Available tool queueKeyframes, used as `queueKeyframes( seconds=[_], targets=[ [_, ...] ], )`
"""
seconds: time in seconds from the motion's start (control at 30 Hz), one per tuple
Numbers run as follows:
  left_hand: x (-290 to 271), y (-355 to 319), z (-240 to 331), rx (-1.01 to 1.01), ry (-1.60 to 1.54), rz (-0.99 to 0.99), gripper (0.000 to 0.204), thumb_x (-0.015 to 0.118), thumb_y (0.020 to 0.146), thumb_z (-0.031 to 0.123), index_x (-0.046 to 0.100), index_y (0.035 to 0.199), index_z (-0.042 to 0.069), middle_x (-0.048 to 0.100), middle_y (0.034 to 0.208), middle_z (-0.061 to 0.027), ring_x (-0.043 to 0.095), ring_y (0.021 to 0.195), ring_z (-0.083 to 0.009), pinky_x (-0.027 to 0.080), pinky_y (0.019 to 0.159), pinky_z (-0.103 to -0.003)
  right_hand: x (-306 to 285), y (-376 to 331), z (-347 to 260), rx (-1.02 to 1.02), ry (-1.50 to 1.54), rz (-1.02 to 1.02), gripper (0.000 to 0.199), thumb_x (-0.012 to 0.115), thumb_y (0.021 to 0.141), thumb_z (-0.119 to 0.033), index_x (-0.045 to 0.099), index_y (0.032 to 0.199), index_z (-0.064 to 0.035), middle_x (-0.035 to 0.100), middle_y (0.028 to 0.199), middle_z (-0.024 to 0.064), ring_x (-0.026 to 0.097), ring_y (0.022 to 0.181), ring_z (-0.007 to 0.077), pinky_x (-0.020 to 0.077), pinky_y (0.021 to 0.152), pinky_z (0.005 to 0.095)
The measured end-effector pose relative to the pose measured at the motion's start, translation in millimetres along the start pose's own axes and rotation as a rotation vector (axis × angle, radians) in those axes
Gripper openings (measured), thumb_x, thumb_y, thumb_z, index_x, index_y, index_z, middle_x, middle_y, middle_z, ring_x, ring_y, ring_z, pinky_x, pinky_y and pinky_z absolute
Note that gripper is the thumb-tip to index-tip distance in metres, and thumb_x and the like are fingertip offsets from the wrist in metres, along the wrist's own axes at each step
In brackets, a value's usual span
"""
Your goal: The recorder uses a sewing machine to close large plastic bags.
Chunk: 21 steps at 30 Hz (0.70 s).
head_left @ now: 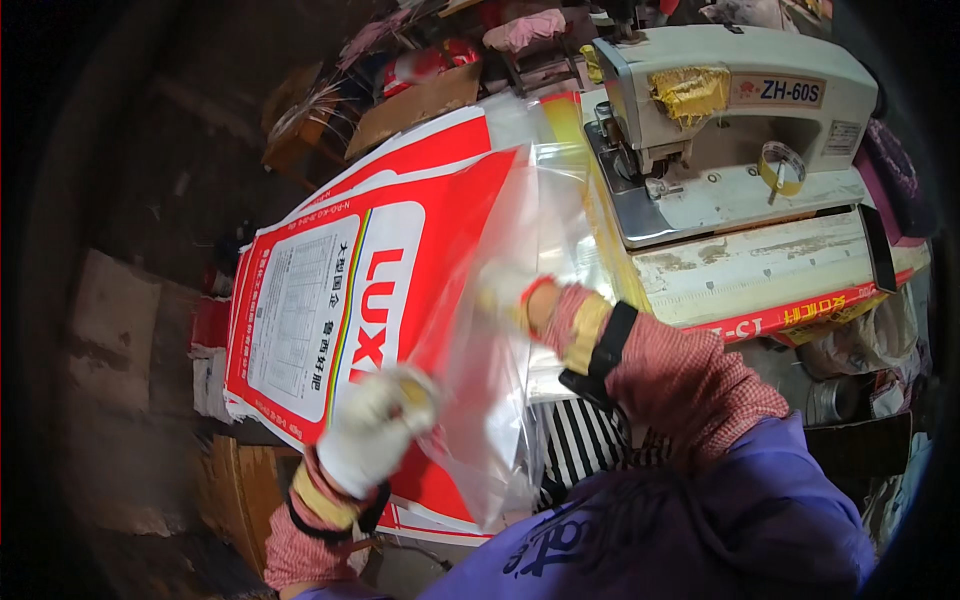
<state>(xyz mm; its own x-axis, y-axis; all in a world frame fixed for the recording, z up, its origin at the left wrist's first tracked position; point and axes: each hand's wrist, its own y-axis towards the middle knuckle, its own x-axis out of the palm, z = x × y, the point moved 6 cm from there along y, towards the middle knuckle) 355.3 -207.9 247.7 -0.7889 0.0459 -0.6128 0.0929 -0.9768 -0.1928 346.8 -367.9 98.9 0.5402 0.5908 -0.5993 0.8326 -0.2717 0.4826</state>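
A stack of red and white printed sacks (pixel 300 235) lies in front of me, with a clear plastic liner (pixel 480 410) spread over the right part of the top one. My left hand (pixel 375 425), in a white glove, is over the lower part of the top sack. Its fingers are curled together at the liner's edge and appear to pinch the film. Above the liner, farther off and to the right, is my right hand (pixel 510 298), also gloved. Motion smears its fingers, so its grip does not show.
A pale sewing machine (pixel 740 100) stands at the right on a worn table (pixel 720 275). A tape roll (pixel 782 168) hangs on its front. Behind the sacks are a cardboard piece (pixel 415 108) and stools with cloth. A wooden box (pixel 240 480) is at lower left.
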Motion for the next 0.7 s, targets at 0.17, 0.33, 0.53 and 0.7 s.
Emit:
queueKeyframes(
  seconds=[0.17,0.33,0.53,0.7],
  targets=[
    [99,-62,-42,0.333,0.274,-0.897,0.015,0.058,0.069,0.004,0.055,0.084,0.001,0.052,0.078,-0.01,0.055,0.077,-0.0226,0.045,0.072,-0.031,-68,5,45,0.74,0.181,0.401,0.021,0.046,0.085,-0.023,0.057,0.095,-0.0085,0.06,0.08,0.0076,0.055,0.066,0.0187,0.0462,0.06,0.0267],
    [61,20,20,-0.007,0.355,-0.987,0.007,0.058,0.074,0.007,0.056,0.08,0.005,0.056,0.076,-0.0058,0.056,0.073,-0.0197,0.046,0.066,-0.031,-83,-19,64,1.198,0.491,0.697,0.03,0.042,0.089,-0.031,0.054,0.107,-0.0106,0.057,0.083,0.0025,0.054,0.071,0.0109,0.0456,0.064,0.0228],
    [28,214,108,0.877,1.394,0.362,0.028,0.065,0.064,0.016,0.057,0.09,0.009,0.058,0.086,-0.0061,0.057,0.079,-0.0258,0.046,0.066,-0.037,-49,7,14,0.585,0.821,0.286,0.027,0.054,0.08,-0.03,0.059,0.098,-0.0099,0.059,0.07,0.0062,0.055,0.057,0.0163,0.0442,0.055,0.0273],
    [73,238,28,0.392,1.573,-0.5,0.017,0.05,0.078,0.022,0.06,0.091,0.017,0.062,0.077,-0.0057,0.062,0.072,-0.0258,0.048,0.067,-0.04,-28,2,-33,-0.027,-0.218,-0.215,0.037,0.048,0.084,-0.042,0.062,0.088,-0.0079,0.061,0.074,0.0119,0.059,0.067,0.0265,0.0447,0.062,0.0359]
  ],
)
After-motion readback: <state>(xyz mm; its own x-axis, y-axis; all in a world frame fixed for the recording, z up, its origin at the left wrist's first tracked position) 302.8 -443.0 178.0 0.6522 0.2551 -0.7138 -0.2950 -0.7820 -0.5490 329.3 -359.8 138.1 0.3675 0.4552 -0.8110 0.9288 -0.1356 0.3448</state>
